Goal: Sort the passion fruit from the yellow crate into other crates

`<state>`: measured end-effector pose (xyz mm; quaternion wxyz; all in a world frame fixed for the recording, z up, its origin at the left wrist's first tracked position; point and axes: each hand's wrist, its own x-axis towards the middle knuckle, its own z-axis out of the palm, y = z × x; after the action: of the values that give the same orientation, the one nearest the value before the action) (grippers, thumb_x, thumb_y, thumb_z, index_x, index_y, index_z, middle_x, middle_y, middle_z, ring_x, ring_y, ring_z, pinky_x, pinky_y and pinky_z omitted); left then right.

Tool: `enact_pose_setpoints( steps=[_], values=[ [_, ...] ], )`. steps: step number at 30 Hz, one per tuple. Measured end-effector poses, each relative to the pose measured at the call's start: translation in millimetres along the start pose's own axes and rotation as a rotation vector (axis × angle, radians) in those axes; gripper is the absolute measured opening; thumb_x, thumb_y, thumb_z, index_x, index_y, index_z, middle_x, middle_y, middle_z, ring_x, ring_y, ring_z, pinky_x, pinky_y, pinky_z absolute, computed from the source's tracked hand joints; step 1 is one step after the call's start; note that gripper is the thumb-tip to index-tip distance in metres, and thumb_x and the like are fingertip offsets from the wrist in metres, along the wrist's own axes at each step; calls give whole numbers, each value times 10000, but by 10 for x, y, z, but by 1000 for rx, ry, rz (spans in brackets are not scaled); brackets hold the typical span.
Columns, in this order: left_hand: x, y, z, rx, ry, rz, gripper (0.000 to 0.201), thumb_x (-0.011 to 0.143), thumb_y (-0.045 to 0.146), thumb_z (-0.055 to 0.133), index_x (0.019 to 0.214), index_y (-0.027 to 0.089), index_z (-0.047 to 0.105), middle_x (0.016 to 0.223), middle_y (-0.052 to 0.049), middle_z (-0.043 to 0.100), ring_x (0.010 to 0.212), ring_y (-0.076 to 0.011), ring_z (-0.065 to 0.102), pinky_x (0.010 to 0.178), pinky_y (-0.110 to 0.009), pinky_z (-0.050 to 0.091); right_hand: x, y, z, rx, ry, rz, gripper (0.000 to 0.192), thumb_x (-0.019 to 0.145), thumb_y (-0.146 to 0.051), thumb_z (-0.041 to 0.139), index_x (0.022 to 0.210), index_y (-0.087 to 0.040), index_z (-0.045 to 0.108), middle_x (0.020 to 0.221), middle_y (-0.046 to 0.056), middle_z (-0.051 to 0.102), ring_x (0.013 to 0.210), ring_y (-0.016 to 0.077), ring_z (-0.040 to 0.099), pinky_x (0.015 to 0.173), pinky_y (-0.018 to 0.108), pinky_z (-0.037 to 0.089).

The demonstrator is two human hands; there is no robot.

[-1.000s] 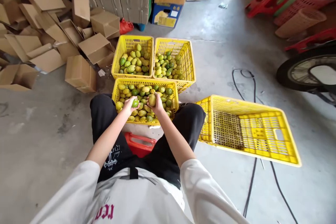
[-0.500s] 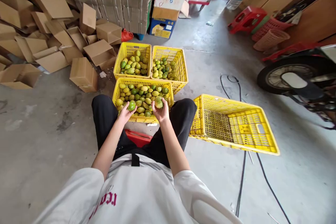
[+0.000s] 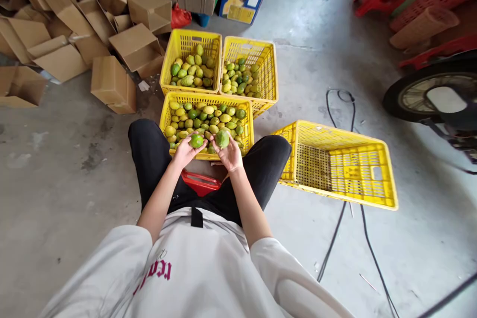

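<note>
My left hand is closed around a green lemon, palm turned up. In my right hand rests another, paler green lemon, with the fingers curled about it. Both hands are over the near edge of a yellow plastic crate, which stands before my knees. Many yellow and green lemons fill that crate, and my hands cover some of them.
Two more yellow crates holding lemons stand behind the near one. Right of my knee lies an empty yellow crate, with black cables beyond it. Cardboard boxes are heaped at left; a motorcycle wheel is at right.
My hands have come closer together, each still holding its lemon. The right-hand lemon has turned and shows a greener side. My view has shifted down and nearer.
</note>
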<state>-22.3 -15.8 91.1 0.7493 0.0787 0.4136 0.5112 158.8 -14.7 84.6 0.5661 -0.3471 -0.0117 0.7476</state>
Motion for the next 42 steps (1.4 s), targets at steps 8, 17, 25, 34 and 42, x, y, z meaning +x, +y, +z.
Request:
enact_pose_setpoints(
  steps=[8,17,25,34,42],
  values=[
    [147,-80,-23,-37,128,4,215,857,242,820,884,211,609,778,33,653,681,-92,689,601,-164,540,149,111,-158,-58,2,67,281,837,-197,808,1055,-274,648,868,-42,734,733,128,710,585,174,593],
    [148,-45,-14,-94,43,0,217,943,122,622,1120,210,709,1067,-51,785,1049,-200,772,942,-323,588,182,40,-226,-81,-198,-2,453,785,-391,769,1217,-303,670,1215,45,793,1240,320,733,930,487,675],
    [273,-164,-124,51,122,-120,205,948,327,721,820,182,655,711,-2,684,589,-110,641,577,-221,523,301,257,-271,-122,-144,241,303,811,-259,828,1063,-232,661,864,-4,761,802,208,778,871,425,718],
    [270,-167,-105,60,35,-52,94,864,215,745,925,180,682,820,-21,759,693,-120,724,681,-218,579,390,130,-287,16,-26,57,212,855,-323,714,1049,-250,669,964,41,788,1044,271,788,969,496,691],
    [238,-69,16,-106,108,-164,303,1083,264,446,979,134,700,887,-109,785,864,-203,797,768,-293,646,361,51,-257,-14,-73,42,253,872,-302,724,1121,-292,687,975,-3,782,921,208,767,840,384,707]
  ],
)
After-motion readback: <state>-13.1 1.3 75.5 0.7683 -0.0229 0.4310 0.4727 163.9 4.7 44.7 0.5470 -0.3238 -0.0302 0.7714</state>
